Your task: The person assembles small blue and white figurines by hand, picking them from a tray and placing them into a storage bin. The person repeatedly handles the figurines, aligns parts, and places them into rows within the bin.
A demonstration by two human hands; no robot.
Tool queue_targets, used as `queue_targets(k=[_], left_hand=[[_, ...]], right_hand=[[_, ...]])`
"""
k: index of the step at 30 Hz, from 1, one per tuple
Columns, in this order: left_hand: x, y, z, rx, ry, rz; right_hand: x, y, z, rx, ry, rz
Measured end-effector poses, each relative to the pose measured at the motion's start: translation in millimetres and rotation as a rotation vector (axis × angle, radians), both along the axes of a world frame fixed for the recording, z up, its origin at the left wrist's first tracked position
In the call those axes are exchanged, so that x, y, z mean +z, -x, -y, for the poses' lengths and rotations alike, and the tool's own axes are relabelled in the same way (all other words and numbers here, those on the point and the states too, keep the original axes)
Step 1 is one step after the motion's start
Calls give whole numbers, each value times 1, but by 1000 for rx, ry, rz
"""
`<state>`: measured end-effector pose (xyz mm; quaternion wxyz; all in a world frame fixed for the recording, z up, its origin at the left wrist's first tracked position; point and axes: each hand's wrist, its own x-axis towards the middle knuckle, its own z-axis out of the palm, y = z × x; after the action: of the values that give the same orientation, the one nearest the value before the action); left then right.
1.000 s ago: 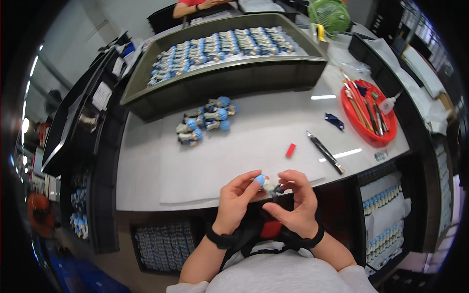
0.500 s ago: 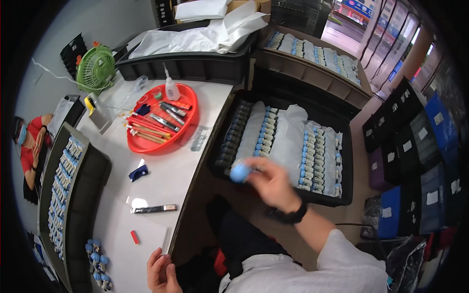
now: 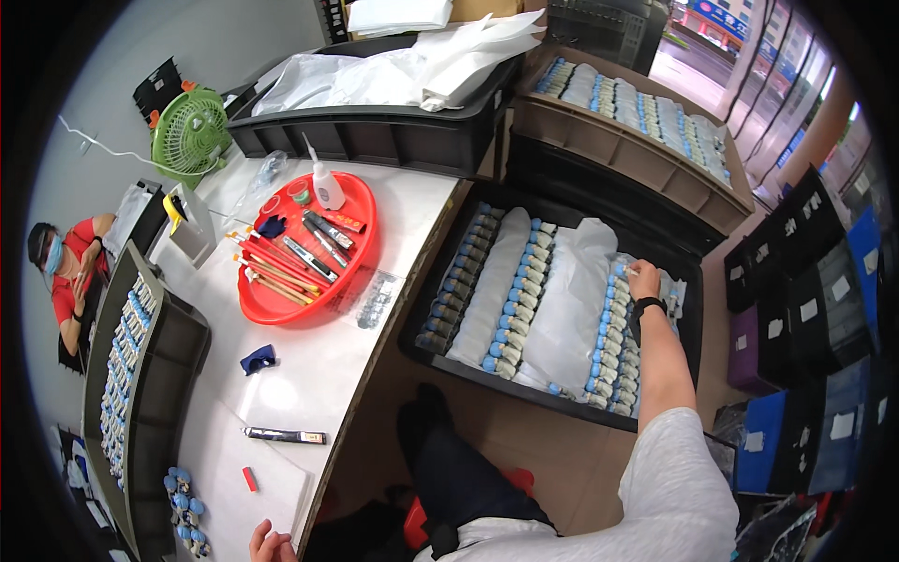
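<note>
My right hand (image 3: 642, 278) reaches into the black crate (image 3: 688, 328) on the right. Its fingers are pinched at the far end of a row of small blue-headed figurines (image 3: 599, 361), apparently on one figurine (image 3: 621, 270); the fingertips are partly hidden. Rows of these figurines lie in the crate between strips of white wrapping sheet (image 3: 567, 300). At the table's near edge rests my left hand (image 3: 272, 543), partly cut off by the frame, its fingers loosely bent and apart with nothing in them. A red block (image 3: 249, 479) and a dark, slim tube (image 3: 286, 436) lie beyond it.
A red tray (image 3: 361, 267) with brushes, pens and a white bottle stands on the white table. Figurines fill a tilted dark crate (image 3: 154, 375) at left and a brown crate (image 3: 627, 140) behind. A person (image 3: 80, 272) sits far left. Boxes line the right side.
My right hand has carried a blue-headed figurine away from me and to the right, into the crate's right-hand rows. My left hand has drawn slightly lower and left; the view has shifted.
</note>
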<state>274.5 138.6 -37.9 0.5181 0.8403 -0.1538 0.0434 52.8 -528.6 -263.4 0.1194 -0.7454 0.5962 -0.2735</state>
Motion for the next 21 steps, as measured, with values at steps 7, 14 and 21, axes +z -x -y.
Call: queue_targets(k=[7,14,21], left_hand=[[-6,-8,-20,122,-28,46],[19,-34,-11,-86,-175,209],[25,-119,-98,147,-389,339]], right_hand=[[-80,12,81,238,43,-255],[-87,43,109,285,-116,-466],[28,-41,-19,212,256,136]])
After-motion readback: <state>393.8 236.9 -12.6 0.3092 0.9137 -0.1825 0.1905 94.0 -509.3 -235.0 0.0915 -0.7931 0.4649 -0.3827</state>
